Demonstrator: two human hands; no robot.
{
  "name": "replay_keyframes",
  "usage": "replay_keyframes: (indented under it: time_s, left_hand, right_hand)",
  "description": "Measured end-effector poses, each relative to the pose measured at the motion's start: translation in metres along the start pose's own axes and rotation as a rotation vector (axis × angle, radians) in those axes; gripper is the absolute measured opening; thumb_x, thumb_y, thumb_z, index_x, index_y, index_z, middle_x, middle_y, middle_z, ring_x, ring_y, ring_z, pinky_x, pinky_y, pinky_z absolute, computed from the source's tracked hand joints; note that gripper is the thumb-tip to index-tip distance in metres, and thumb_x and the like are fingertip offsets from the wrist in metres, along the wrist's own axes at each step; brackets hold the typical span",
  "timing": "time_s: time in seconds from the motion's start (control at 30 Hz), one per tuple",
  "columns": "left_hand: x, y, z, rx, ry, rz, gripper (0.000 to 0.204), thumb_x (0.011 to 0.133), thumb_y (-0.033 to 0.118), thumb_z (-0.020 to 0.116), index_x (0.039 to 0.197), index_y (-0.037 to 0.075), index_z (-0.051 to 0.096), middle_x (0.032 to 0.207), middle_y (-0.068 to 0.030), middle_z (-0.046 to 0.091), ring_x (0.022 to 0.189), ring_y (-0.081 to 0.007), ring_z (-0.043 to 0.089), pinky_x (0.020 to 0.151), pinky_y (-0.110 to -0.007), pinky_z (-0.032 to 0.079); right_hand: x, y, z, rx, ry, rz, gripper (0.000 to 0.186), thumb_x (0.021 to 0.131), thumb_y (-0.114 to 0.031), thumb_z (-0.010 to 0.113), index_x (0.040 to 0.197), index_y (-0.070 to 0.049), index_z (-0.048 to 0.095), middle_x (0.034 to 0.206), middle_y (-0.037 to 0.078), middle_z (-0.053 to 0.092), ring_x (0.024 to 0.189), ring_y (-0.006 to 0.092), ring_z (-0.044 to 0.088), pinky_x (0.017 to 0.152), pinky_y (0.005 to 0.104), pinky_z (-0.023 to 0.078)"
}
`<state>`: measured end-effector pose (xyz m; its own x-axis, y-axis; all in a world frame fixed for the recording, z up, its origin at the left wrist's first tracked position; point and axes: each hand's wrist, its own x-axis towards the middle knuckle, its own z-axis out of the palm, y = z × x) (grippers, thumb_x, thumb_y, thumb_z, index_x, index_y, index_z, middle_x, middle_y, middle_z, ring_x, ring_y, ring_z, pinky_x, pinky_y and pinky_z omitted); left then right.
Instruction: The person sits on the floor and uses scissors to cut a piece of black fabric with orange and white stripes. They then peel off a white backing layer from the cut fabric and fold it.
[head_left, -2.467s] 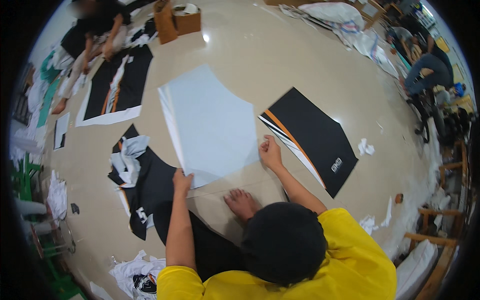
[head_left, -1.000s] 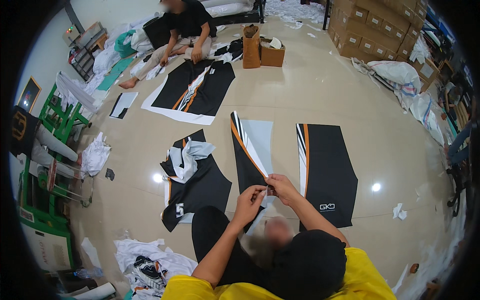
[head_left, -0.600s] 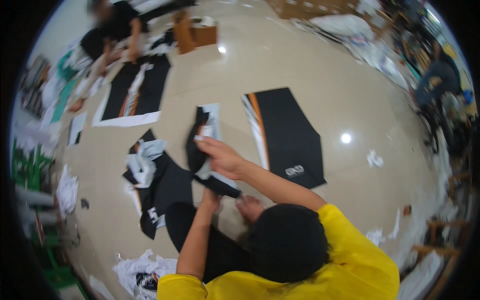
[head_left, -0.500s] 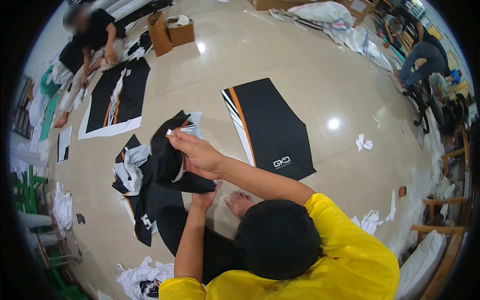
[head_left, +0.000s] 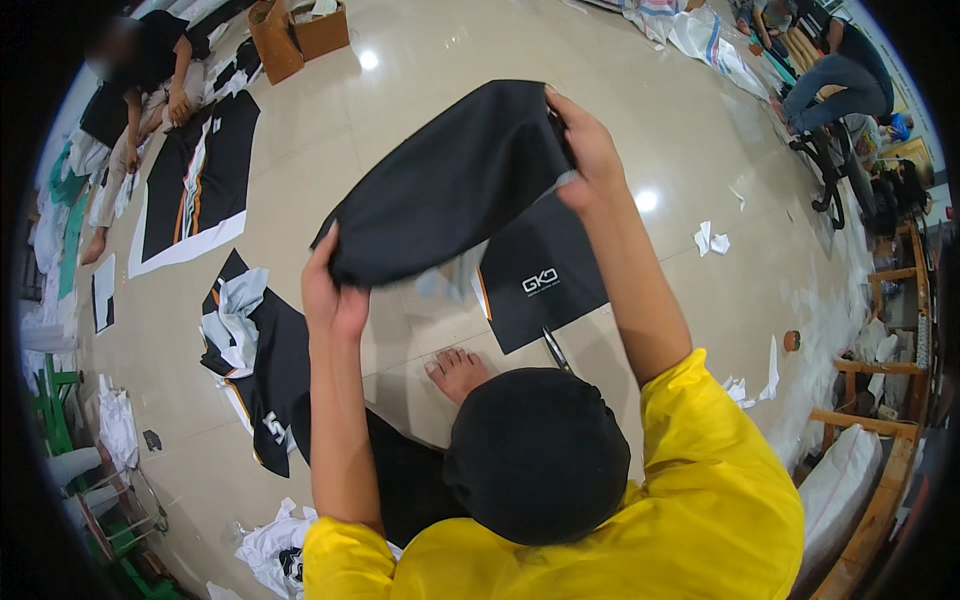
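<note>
A black fabric piece (head_left: pixel 450 180) is stretched in the air between my two hands, with a pale underside showing along its lower edge. My left hand (head_left: pixel 335 290) grips its lower left corner, and my right hand (head_left: pixel 590 155) pinches its upper right end. Below it on the floor lies a black fabric panel (head_left: pixel 545 265) with a white print and an orange-and-white edge, partly covered by the held piece. Scissors (head_left: pixel 556 350) rest at that panel's near edge. To my left are crumpled black and light grey fabric pieces (head_left: pixel 262 340) with orange trim.
Black panels on a white sheet (head_left: pixel 190 250) lie at the far left, where a person (head_left: pixel 160 70) sits. A cardboard box (head_left: pixel 320 32) stands behind. White scraps (head_left: pixel 712 240) and a small brown roll (head_left: pixel 792 341) are on the right. Another person bends over at the far right.
My hands have moved up and apart, spreading the bunched black fabric out. My right hand has shifted to the right and farther away. The scissors now show beside the panel.
</note>
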<state>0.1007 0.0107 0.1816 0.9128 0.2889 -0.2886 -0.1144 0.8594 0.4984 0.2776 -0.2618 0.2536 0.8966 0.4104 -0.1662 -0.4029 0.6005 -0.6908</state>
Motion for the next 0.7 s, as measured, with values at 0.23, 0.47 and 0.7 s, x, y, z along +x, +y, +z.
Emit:
replay_keyframes:
  time_s: [0.23,0.47,0.7]
  left_hand:
    - [0.113,0.035,0.086,0.139,-0.033,0.099,0.025,0.103,0.012,0.063,0.121,-0.005,0.064,0.120,-0.0165,0.070,0.109,-0.0265,0.070,0.104,-0.038,0.056]
    - [0.057,0.003,0.123,0.339,-0.104,0.060,0.038,0.096,0.015,0.075,0.126,-0.003,0.061,0.117,-0.0139,0.070,0.104,-0.0239,0.072,0.094,-0.035,0.060]
    - [0.071,-0.101,0.041,0.494,0.144,-0.131,0.047,0.095,0.013,0.076,0.130,-0.010,0.055,0.121,-0.0206,0.069,0.105,-0.0275,0.072,0.090,-0.039,0.061]
  right_hand:
    - [0.159,-0.084,-0.045,-0.129,-0.189,-0.107,0.020,0.102,-0.016,0.067,0.112,0.001,0.068,0.105,0.011,0.075,0.093,0.0216,0.074,0.093,0.0379,0.061]
    - [0.038,-0.130,-0.061,-0.323,-0.081,-0.292,0.027,0.107,-0.019,0.060,0.127,-0.001,0.063,0.119,0.011,0.072,0.107,0.0201,0.071,0.095,0.0344,0.058]
    - [-0.034,-0.049,-0.175,-0.420,0.245,-0.111,0.034,0.106,-0.027,0.062,0.128,-0.001,0.060,0.114,0.008,0.070,0.102,0.0167,0.070,0.090,0.0325,0.057]
